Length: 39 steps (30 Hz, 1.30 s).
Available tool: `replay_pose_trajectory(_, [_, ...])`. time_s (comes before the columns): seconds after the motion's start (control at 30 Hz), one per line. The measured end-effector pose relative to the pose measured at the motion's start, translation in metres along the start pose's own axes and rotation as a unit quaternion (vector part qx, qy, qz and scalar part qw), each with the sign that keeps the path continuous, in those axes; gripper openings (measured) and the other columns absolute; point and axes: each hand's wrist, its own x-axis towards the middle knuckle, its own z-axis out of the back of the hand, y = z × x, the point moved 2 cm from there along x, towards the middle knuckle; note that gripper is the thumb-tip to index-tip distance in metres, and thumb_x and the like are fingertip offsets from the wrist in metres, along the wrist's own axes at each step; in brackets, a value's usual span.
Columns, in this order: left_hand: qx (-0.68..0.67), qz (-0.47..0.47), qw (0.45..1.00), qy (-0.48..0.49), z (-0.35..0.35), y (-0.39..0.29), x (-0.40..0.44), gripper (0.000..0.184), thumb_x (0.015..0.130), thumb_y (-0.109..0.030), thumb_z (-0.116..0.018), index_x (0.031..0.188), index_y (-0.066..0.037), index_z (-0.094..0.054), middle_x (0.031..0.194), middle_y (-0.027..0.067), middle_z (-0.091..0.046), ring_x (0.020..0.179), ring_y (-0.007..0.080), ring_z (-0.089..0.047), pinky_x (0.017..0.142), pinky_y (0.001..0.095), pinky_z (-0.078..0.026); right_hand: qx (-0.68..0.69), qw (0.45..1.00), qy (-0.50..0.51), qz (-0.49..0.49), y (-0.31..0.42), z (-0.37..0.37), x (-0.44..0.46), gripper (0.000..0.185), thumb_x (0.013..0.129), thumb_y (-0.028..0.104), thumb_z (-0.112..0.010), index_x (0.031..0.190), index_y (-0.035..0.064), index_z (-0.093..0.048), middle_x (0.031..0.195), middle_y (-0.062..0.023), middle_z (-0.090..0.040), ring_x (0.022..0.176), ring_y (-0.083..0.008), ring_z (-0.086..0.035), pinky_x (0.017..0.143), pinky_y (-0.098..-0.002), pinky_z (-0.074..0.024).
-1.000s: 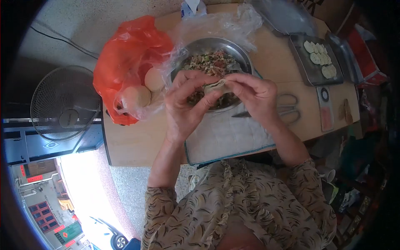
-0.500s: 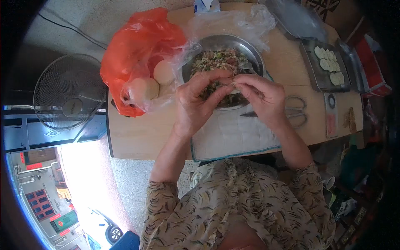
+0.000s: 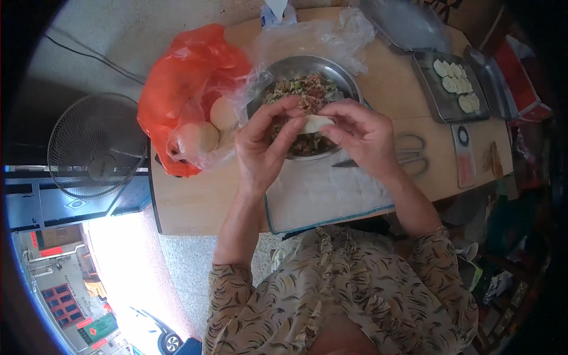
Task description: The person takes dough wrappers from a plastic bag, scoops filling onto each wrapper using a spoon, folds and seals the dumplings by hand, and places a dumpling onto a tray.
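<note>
While between fingers [image 3: 352,112], white dough [image 3: 318,123] above metal bowl [image 3: 345,78].

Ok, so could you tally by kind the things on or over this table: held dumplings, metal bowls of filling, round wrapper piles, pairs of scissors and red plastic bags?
Held dumpling: 1
Metal bowl of filling: 1
Round wrapper piles: 2
Pair of scissors: 1
Red plastic bag: 1
Total: 6

Pale elongated dough piece [image 3: 318,123], seemingly folded, nearly level between fingers [image 3: 348,110], above metal bowl [image 3: 340,74].
</note>
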Motion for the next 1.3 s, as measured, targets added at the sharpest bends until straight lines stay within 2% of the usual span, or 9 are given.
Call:
replay_pose_trajectory(0.13, [-0.038,0.02,0.997,0.056,0.002,-0.001,0.003,0.045,0.089,-0.001,-0.074,0.132,0.003,-0.06,0.115,0.0053,-0.065,0.107,0.0153,-0.064,0.096,0.0277,-0.049,0.051,0.998,-0.034,-0.031,0.006,0.003,0.002,0.026,0.091,-0.001,-0.069,0.116,-0.0074,-0.064,0.112,-0.0103,-0.068,0.099,-0.0134,-0.067,0.087,-0.027,-0.0569])
replay_pose_trajectory(0.37, [0.024,0.011,1.0,0.006,0.006,0.004,-0.001,0.023,0.086,-0.001,-0.077,0.109,0.001,-0.074,0.101,0.0063,-0.068,0.084,0.011,-0.061,0.077,0.023,-0.05,0.082,0.996,-0.031,-0.027,0.006,0.005,0.002,0.024,0.091,-0.004,-0.068,0.114,-0.0083,-0.065,0.112,-0.0102,-0.068,0.099,-0.0133,-0.067,0.085,-0.0256,-0.0576])
replay_pose_trajectory(0.47, [0.058,0.008,0.997,0.052,0.013,0.003,-0.001,0.028,0.087,-0.002,-0.076,0.114,0.001,-0.072,0.104,0.0072,-0.068,0.093,0.0135,-0.064,0.082,0.0248,-0.051,0.064,0.997,-0.029,-0.013,0.007,0.005,0.001,0.023,0.09,-0.005,-0.07,0.112,-0.0071,-0.067,0.11,-0.0092,-0.068,0.099,-0.0135,-0.067,0.084,-0.0256,-0.0581])
replay_pose_trajectory(0.57, [-0.088,0.055,0.994,0.027,-0.008,-0.02,0.004,0.035,0.088,-0.002,-0.075,0.121,0.002,-0.069,0.112,0.0094,-0.068,0.104,0.0168,-0.065,0.089,0.0275,-0.052,-0.017,0.999,-0.014,0.038,0.01,0.004,0.0,0.025,0.088,-0.005,-0.072,0.112,-0.0051,-0.067,0.109,-0.0094,-0.066,0.099,-0.0136,-0.067,0.083,-0.0255,-0.0584])
replay_pose_trajectory(0.67, [-0.015,0.003,0.993,0.115,0.0,-0.002,0.002,0.045,0.09,-0.007,-0.074,0.132,0.001,-0.061,0.123,0.0102,-0.066,0.098,0.0136,-0.065,0.085,0.0266,-0.053,-0.018,0.997,-0.033,0.065,0.014,-0.003,-0.001,0.028,0.086,-0.004,-0.074,0.113,-0.0025,-0.066,0.112,-0.0102,-0.065,0.099,-0.0134,-0.066,0.081,-0.0249,-0.0581])
replay_pose_trajectory(0.8, [-0.084,0.11,0.988,0.076,-0.004,-0.008,-0.002,0.039,0.093,-0.008,-0.071,0.129,0.002,-0.062,0.115,0.0092,-0.069,0.096,0.0131,-0.066,0.083,0.0252,-0.054,-0.013,0.99,-0.087,0.108,0.016,-0.003,-0.001,0.03,0.085,-0.003,-0.075,0.113,0.0001,-0.064,0.117,-0.0102,-0.063,0.098,-0.0142,-0.066,0.078,-0.0259,-0.0577])
replay_pose_trajectory(1.0, [-0.109,0.064,0.989,0.075,-0.009,-0.001,-0.003,0.034,0.094,-0.005,-0.07,0.126,0.004,-0.063,0.111,0.0092,-0.07,0.095,0.0126,-0.065,0.082,0.0247,-0.054,-0.123,0.979,-0.047,0.158,0.019,0.003,0.003,0.02,0.085,-0.001,-0.075,0.102,0.0007,-0.066,0.115,-0.0118,-0.064,0.098,-0.0157,-0.066,0.078,-0.0281,-0.0569])
replay_pose_trajectory(1.2, [-0.08,0.032,0.994,0.074,-0.009,-0.002,-0.001,0.034,0.092,0.001,-0.069,0.125,0.004,-0.063,0.112,0.0088,-0.069,0.102,0.0123,-0.062,0.085,0.0249,-0.052,-0.149,0.973,-0.04,0.171,0.018,0.005,0.004,0.018,0.083,0.0,-0.076,0.099,0.0011,-0.067,0.116,-0.0128,-0.064,0.101,-0.0204,-0.066,0.082,-0.0311,-0.055])
replay_pose_trajectory(1.3, [-0.074,0.049,0.993,0.074,-0.009,-0.003,-0.003,0.034,0.091,0.002,-0.07,0.125,0.005,-0.064,0.115,0.0089,-0.068,0.103,0.0135,-0.062,0.089,0.0266,-0.051,-0.151,0.975,-0.04,0.158,0.027,0.003,0.003,0.02,0.085,0.001,-0.074,0.103,0.0004,-0.067,0.121,-0.0161,-0.063,0.113,-0.0253,-0.062,0.096,-0.0355,-0.0487])
